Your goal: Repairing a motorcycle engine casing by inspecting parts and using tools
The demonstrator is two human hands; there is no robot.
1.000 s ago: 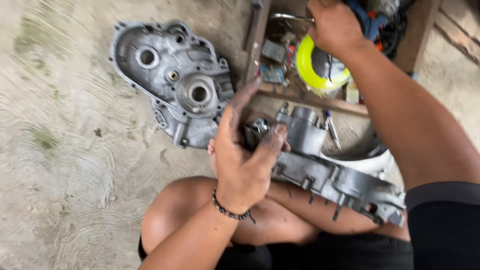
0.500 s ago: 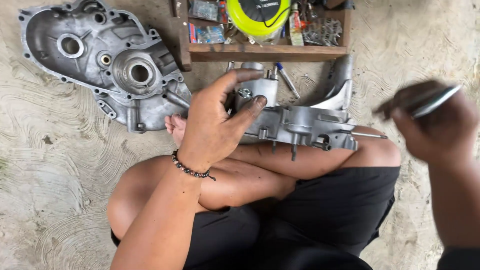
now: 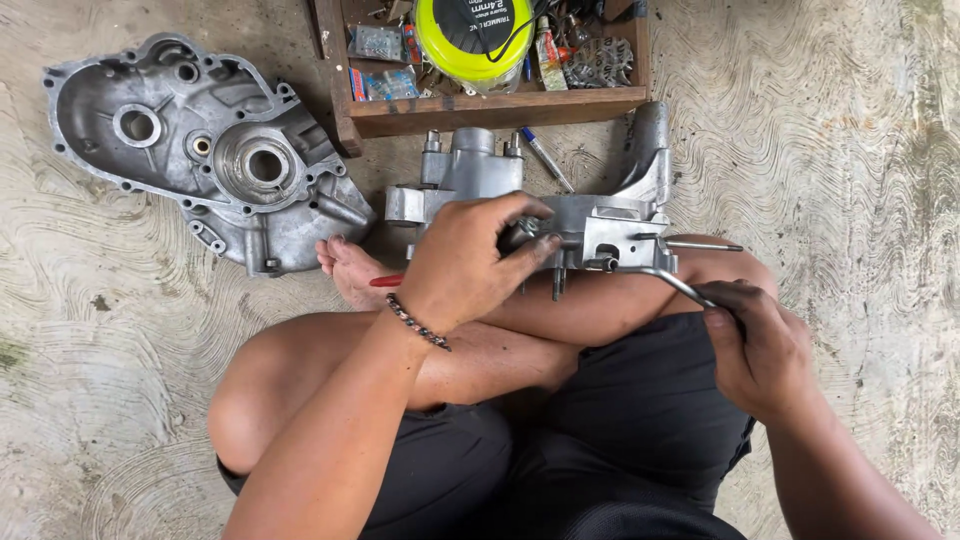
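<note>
Concrete floor (image 3: 120, 330) carries a spare cover (image 3: 200, 150); the engine case (image 3: 540, 205) rests on crossed legs, left hand (image 3: 470, 265) clamped steadying it, right hand (image 3: 765, 345) gripping a wrench (image 3: 660, 278).

Engine casing (image 3: 560, 215) across crossed legs, cover (image 3: 200, 150) to its left, wooden tray (image 3: 490, 105) behind.

The left hand (image 3: 470, 262) hides the engine case (image 3: 600, 225) beneath it. At twelve o'clock, the frame edge cuts the wooden tray (image 3: 480, 108); its small parts are unreadable.
</note>
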